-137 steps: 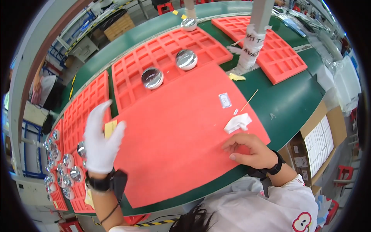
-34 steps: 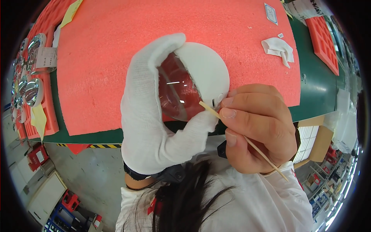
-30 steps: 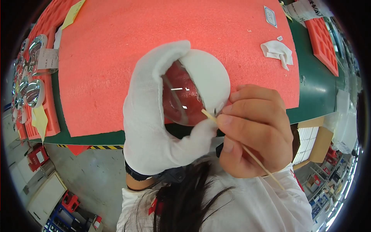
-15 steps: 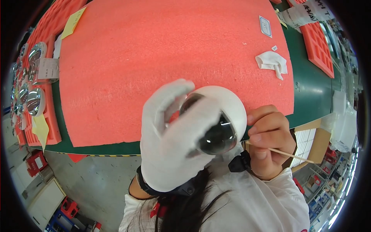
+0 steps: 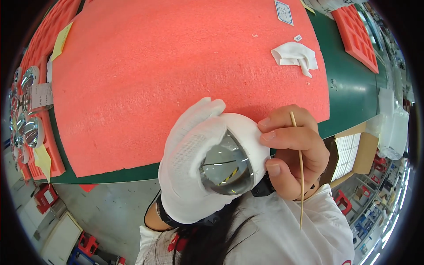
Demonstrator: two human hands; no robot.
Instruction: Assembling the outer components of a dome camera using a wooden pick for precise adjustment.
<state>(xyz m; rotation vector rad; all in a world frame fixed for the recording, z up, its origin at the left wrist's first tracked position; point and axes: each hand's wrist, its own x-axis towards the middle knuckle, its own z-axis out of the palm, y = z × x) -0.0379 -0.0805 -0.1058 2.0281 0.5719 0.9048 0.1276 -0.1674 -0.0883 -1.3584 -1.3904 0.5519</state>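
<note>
My left hand (image 5: pixel 187 163), in a white glove, is closed around a clear glass dome (image 5: pixel 223 165) with a smooth white outer side. Its thumb and fingers curl over the left part of the dome, hiding that edge. Bare, my right hand (image 5: pixel 296 150) has its fingertips against the right of the white side. A thin wooden stick (image 5: pixel 301 176) is tucked among its fingers, one end rising above them and the other hanging down over the white shirt. Both hands are at the near edge of a pink foam sheet (image 5: pixel 132 88).
Several glass domes sit in a pink foam tray (image 5: pixel 57 152) at the left, with paper notes. On the sheet lie a crumpled white cloth (image 5: pixel 296 57) and a label card (image 5: pixel 284 12). The green table (image 5: pixel 353 97) shows at right, near a cardboard box (image 5: pixel 364 154).
The dome has turned in my hands and now looks clear rather than dark. My left fingers have closed around it. The stick has swung from slanting rightward to nearly upright.
</note>
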